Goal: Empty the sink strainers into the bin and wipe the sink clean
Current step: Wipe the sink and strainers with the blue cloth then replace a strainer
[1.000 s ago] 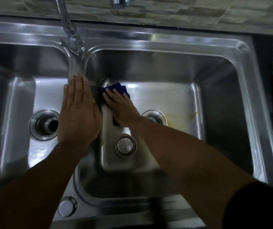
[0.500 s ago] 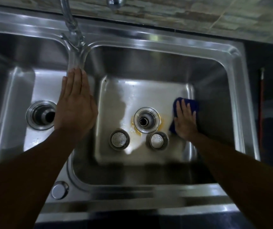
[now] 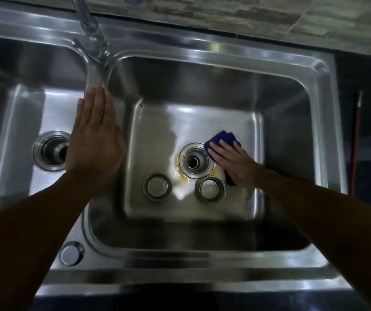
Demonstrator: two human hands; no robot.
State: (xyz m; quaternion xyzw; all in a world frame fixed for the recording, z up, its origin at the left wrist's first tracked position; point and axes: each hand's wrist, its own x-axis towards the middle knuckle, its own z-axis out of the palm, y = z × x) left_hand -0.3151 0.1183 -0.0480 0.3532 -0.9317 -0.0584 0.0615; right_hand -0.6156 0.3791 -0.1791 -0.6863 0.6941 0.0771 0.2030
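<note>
A steel double sink (image 3: 202, 257) fills the view. My right hand (image 3: 236, 162) presses a blue cloth (image 3: 222, 139) flat on the right basin's floor, just right of the open drain (image 3: 194, 160). Yellowish residue (image 3: 177, 167) rings that drain. Two round strainers lie on the basin floor in front of it, one to the left (image 3: 157, 187) and one to the right (image 3: 210, 189). My left hand (image 3: 93, 140) rests flat, fingers straight, on the divider between the basins. The left basin's drain (image 3: 51, 150) is partly hidden by that hand.
The tap (image 3: 90, 34) rises from the back rim above the divider. A round steel cap (image 3: 71, 253) sits on the front rim at the left. A tiled wall (image 3: 247, 12) runs along the back. A thin red rod (image 3: 356, 140) lies on the dark counter to the right.
My right hand has slid the blue cloth from the divider side across to the right wall, then back left to the drain's edge. The left hand has stayed on the divider.
</note>
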